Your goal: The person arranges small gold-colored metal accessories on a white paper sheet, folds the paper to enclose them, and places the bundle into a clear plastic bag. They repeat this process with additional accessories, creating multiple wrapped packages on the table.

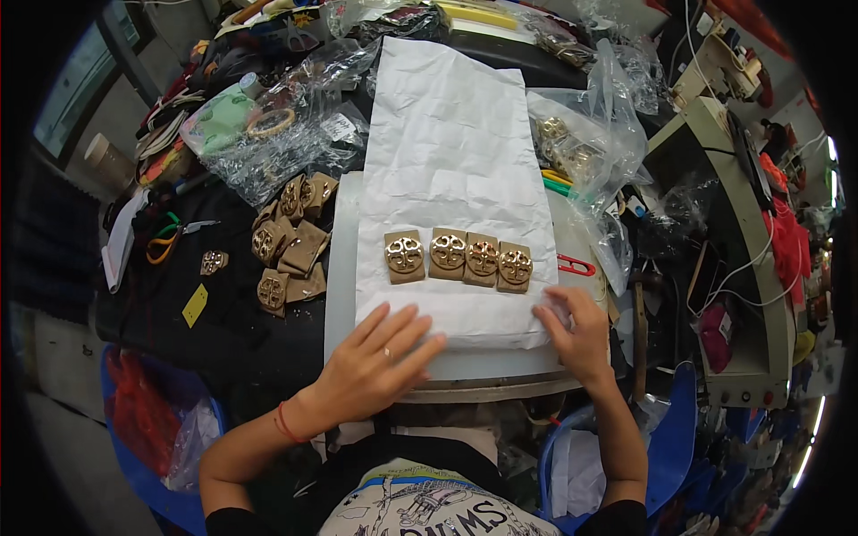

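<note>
A row of several small tan pieces, each bearing a round gold-coloured metal ornament point(483, 258), lies across a creased white paper sheet point(451, 134). The leftmost tan piece point(404, 257) sits slightly apart from the others. Below that end of the row, my left hand point(380, 357) is spread over the near left part of the paper, holding nothing. At the paper's right edge is my right hand point(579, 332), its thumb and forefinger apart and close to the sheet. Its other fingers are partly hidden.
More tan pieces point(290, 241) are heaped on the black table at left, near a loose ornament point(214, 262), a yellow tag point(195, 305) and orange-handled snips point(164, 241). Clear plastic bags point(599, 134) lie behind. Blue bins point(170, 384) flank me; a red clip-like object point(576, 265) lies right.
</note>
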A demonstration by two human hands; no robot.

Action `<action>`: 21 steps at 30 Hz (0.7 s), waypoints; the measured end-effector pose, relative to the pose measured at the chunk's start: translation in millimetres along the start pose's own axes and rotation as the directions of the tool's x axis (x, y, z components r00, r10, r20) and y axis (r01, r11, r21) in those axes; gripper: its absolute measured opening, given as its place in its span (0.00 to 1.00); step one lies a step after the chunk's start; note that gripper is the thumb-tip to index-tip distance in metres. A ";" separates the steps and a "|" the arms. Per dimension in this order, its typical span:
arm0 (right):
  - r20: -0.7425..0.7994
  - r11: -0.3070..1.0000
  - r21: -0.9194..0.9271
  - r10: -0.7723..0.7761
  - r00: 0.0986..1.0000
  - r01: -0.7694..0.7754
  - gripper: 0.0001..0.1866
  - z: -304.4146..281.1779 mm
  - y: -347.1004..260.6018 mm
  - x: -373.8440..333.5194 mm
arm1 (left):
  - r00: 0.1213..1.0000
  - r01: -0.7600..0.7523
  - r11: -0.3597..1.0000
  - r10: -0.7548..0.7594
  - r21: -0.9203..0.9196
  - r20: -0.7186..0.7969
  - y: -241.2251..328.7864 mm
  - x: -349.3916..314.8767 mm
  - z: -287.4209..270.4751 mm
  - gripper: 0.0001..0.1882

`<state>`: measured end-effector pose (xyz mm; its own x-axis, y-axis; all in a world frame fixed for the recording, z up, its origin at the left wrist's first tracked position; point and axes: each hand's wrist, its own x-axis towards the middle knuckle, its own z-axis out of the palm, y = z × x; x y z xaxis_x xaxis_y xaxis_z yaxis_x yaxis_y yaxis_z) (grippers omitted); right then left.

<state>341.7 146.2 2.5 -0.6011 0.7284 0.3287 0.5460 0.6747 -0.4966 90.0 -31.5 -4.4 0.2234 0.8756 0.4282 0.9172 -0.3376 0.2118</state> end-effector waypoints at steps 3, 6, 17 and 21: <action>0.009 0.918 -0.242 -0.321 0.947 0.314 0.22 0.5 -6.2 -7.3 | 0.987 0.110 0.993 -0.105 -0.033 0.118 -4.3 4.3 -0.1 0.29; 0.216 0.910 -0.059 -0.390 0.895 0.411 0.27 4.2 -21.8 -14.2 | 0.987 0.112 0.990 -0.102 -0.081 0.124 -10.2 7.6 1.8 0.29; 0.175 0.961 -0.013 -0.270 0.947 0.277 0.06 16.2 -11.0 52.6 | 0.989 0.128 0.990 -0.132 -0.055 -0.073 -57.8 52.4 0.8 0.09; 0.108 0.920 -0.218 -0.310 0.945 0.327 0.10 33.2 5.9 94.9 | 0.955 0.272 0.937 -0.291 -0.217 -0.060 -93.8 84.5 20.4 0.09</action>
<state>268.6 215.3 4.1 -0.8001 0.4659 0.3778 0.4326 0.8845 -0.1746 29.5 81.1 -5.9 -0.0738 0.9136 0.3999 0.8488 -0.1530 0.5061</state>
